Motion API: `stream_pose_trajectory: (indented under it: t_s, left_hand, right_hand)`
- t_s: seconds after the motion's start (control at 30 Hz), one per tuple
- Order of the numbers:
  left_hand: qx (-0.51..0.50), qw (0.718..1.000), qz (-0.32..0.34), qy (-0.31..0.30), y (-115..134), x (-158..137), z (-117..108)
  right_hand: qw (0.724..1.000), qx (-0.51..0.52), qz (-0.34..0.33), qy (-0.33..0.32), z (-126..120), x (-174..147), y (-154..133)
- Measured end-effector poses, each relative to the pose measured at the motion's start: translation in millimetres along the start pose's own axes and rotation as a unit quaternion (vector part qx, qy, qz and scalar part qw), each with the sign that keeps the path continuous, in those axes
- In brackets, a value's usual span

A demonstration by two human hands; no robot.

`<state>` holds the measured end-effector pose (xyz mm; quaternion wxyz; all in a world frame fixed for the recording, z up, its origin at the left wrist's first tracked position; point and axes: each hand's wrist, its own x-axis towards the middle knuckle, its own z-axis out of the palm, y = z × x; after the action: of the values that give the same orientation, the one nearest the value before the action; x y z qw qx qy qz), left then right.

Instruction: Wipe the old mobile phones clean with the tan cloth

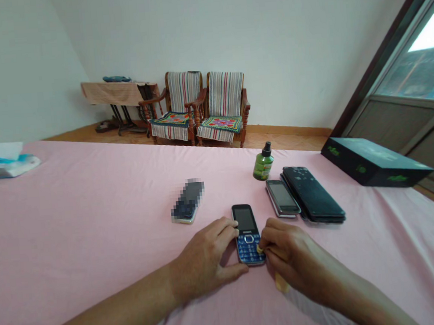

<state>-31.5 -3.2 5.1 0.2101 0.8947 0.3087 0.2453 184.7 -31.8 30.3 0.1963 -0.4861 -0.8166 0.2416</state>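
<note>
A blue keypad mobile phone (249, 248) lies face up on the pink cloth, its dark screen pointing away from me. My left hand (209, 255) grips it from the left, with fingertips on its side edge and the thumb at its bottom corner. At the keypad's right edge, my right hand (289, 252) is closed in a pinch on a yellow cloth (281, 282). One bit of that cloth touches the keys, and another hangs out below the hand; the rest is hidden in the fingers.
Right of the phone lie a silver phone (282, 197) and stacked dark tablets or phones (313, 195). Behind them stand a green spray bottle (263, 164) and a black box (374, 160). Another phone (188, 200), partly pixelated, lies left; a tissue pack (7, 166) sits far left.
</note>
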Motion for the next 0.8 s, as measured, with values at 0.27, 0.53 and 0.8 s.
stream_pose_trajectory:
  t_s: [0.27, 0.53, 0.8]
  left_hand:
    - [-0.007, 1.000, 0.000, 0.006, 1.2, 0.6, -0.5]
    - [-0.010, 1.000, 0.007, 0.021, 0.0, 0.0, 0.5]
    - [-0.007, 1.000, -0.002, 0.013, 0.8, 0.1, -0.6]
  right_hand:
    - [0.999, 0.040, -0.006, 0.009, 5.8, 1.5, -4.2]
    - [0.998, 0.048, -0.033, 0.008, 7.3, 0.2, -7.3]
    - [0.996, 0.021, -0.020, 0.082, 8.9, 8.0, 2.8]
